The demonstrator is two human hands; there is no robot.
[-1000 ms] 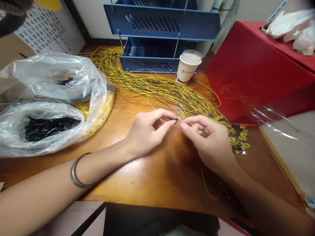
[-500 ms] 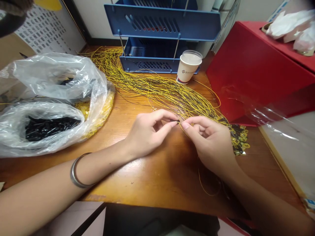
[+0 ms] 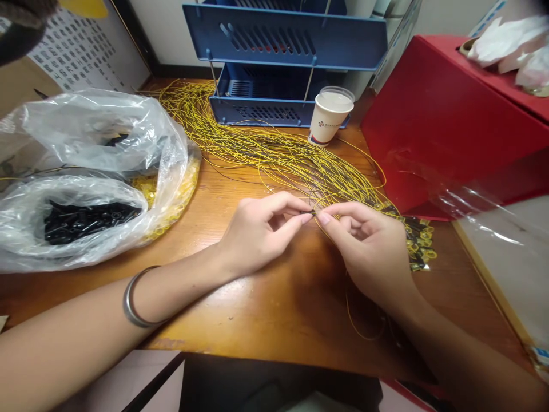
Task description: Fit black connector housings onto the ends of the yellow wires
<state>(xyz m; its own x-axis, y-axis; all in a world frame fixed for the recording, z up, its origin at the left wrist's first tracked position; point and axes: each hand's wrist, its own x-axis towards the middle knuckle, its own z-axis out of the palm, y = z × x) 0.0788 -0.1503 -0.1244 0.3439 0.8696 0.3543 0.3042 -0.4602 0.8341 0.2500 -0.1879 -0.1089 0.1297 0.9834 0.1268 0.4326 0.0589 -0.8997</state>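
My left hand [image 3: 272, 229] pinches a small black piece between thumb and forefinger, mostly covered by the fingertips. Close against it, my right hand [image 3: 369, 246] is closed in a pinch on a thin yellow cord, and the two sets of fingertips almost meet. A loop of yellow cord [image 3: 362, 337] hangs below my right hand. Behind both hands runs a long bundle of yellow and black cords [image 3: 274, 149]. Its right end carries several black pieces with yellow rings [image 3: 422, 240], partly hidden behind my right hand.
On the left, a clear plastic bag [image 3: 171, 137] holds black parts [image 3: 90, 220] and yellow rings [image 3: 171, 214]. A paper cup [image 3: 328, 117] stands before a blue tray rack [image 3: 291, 37]. A red box [image 3: 437, 120] with crumpled tissue [image 3: 506, 43] rises at right. The wooden table [image 3: 206, 320] ends near me.
The fingertips of my two hands have drawn slightly closer together, and less of the black piece shows between them. The rest of the scene is almost the same.
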